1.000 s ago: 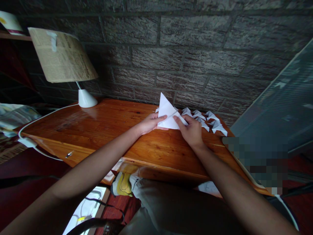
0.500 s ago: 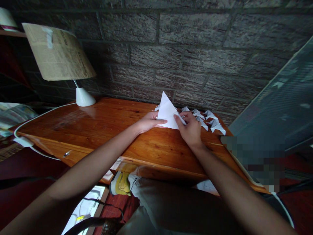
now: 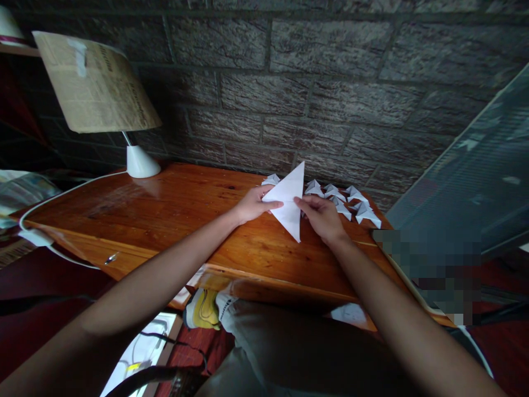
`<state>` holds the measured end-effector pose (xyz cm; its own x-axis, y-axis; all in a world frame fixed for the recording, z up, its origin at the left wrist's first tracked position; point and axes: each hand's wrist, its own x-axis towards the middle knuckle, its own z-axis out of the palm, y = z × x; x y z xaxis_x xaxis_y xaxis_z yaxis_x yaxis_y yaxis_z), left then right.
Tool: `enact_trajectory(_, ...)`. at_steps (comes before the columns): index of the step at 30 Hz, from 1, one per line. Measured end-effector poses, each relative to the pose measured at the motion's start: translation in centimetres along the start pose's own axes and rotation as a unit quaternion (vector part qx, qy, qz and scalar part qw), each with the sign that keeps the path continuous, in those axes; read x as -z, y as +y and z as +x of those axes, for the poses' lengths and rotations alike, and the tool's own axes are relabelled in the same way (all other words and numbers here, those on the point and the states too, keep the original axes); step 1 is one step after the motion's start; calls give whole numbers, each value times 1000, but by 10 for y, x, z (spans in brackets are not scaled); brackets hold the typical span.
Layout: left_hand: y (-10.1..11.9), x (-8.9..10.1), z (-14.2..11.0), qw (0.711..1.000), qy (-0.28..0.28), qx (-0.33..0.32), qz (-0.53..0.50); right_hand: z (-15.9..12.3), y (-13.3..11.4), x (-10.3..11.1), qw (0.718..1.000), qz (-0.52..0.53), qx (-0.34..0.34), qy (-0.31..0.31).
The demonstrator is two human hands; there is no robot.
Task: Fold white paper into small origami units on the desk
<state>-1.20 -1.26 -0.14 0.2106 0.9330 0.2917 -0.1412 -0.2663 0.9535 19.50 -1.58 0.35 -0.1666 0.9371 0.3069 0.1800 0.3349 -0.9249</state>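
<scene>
A white sheet of paper folded into a triangle (image 3: 290,193) is held above the wooden desk, one point up, one down and one to the left. My left hand (image 3: 257,204) pinches its left corner, thumb on the front face and fingers behind. With thumb and fingertips, my right hand (image 3: 320,214) grips the middle of its right edge. Behind the hands, several small folded white paper pieces (image 3: 364,213) stand on the desk; another folded piece (image 3: 271,180) shows just behind my left hand.
A lamp with a paper-covered shade (image 3: 97,82) stands at the desk's left, its white cord (image 3: 70,190) trailing over the edge. The wooden desk (image 3: 185,209) meets a dark brick wall (image 3: 330,49). On the right is a glassy panel (image 3: 467,160), with a blurred-out area below it.
The paper has turned in my hands: it pointed upward with a broad lower edge, and now its long edge is upright on the right. My right hand has shifted its grip slightly lower.
</scene>
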Motion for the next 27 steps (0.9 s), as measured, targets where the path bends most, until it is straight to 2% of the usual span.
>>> enact_trajectory(3,4,2,1,995,81,1,-55,-3,-6,-2,999,4,-23,-21)
enact_trajectory(5,6,3,2,991,102,4,-90,-5,-9,-4,998,17,-45,-42)
enact_trajectory(9,8,3,1,987,101,0,-122,-8,-14,-7,993,65,-79,-60)
enact_trajectory(14,10,1,1,984,103,7,-148,-9,-18,-7,987,121,-96,-48)
enact_trajectory(21,14,0,0,980,110,15,-165,-12,-15,-13,988,104,-94,-68)
enact_trajectory(27,17,-2,-1,981,85,8,-174,-10,-10,-16,983,135,-107,-69)
